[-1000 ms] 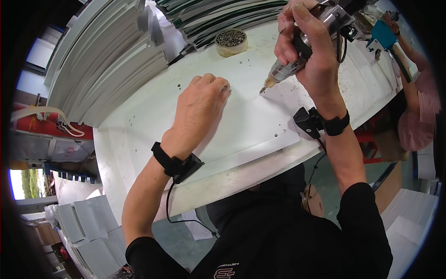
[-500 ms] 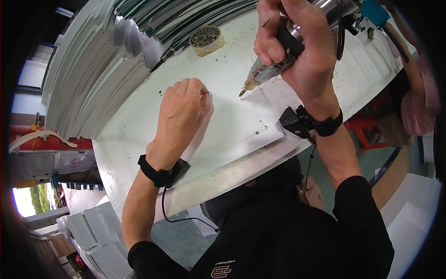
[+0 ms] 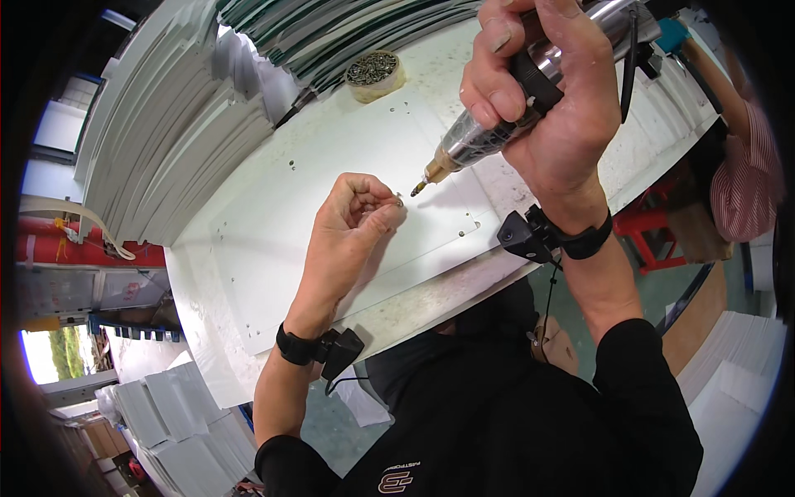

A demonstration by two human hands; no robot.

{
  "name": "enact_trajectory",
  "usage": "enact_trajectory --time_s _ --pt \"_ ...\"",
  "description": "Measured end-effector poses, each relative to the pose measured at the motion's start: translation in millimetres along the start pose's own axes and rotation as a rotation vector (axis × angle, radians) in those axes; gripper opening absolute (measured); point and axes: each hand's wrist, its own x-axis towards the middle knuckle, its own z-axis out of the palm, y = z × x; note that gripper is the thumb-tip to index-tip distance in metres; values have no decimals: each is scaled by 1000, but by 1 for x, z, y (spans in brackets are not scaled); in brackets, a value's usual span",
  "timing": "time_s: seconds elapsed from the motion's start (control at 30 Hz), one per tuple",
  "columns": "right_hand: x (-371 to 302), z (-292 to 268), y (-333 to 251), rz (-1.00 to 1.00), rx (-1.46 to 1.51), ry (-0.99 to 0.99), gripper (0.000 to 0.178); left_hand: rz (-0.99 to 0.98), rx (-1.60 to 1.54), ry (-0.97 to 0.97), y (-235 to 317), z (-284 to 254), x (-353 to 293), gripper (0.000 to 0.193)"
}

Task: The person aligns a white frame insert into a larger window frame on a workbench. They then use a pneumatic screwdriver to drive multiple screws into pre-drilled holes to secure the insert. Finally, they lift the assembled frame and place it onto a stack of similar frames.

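In my right hand [image 3: 571, 108] is a silver power screwdriver [image 3: 470, 137], its fingers wrapped round the barrel. The tool slants down to the left, and its bit hangs above a white panel [image 3: 315, 248]. My left hand [image 3: 352, 232] is closed in a pinch just left of the bit. Between thumb and forefinger shows a small metal screw [image 3: 399, 201], a short gap from the bit's tip. The panel lies flat on the white table, with small screws or holes near its corners and edges.
Beyond the panel stands a round tub [image 3: 400, 80] of loose screws. A stack of white panels [image 3: 157, 141] rises at the left, and dark-edged sheets [image 3: 306, 37] lie at the back. Another person's striped sleeve [image 3: 748, 182] shows at the right, near a red stool [image 3: 650, 236].
My left hand has turned and moved right toward the bit, bringing a screw into view in its fingertips. The screwdriver's tip has shifted slightly left and down.
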Motion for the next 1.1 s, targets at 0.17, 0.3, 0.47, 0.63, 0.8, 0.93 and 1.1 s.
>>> enact_trajectory --time_s 0.17,0.3,0.47,0.63,0.8,0.93,1.1 --pt "3 -11 13 -46 16 -106 38 -86 -132 -23 2 1 -5 16" --pt "4 -16 24 -87 -3 -148 38 -96 -168 -28 -1 1 -7 14" --pt "4 -22 30 -157 -62 -190 37 -88 -164 -22 -1 2 -7 16" --pt "6 -29 35 -134 -4 -158 34 -116 -195 -24 4 1 -8 19" --pt "5 -30 28 -87 -17 -191 33 -27 -50 -17 3 10 -6 18" --pt "0 -8 1 79 -224 -213 34 120 300 -73 5 35 -4 16" --pt "-8 2 -10 126 -499 -269 24 95 369 -148 3 52 5 17"
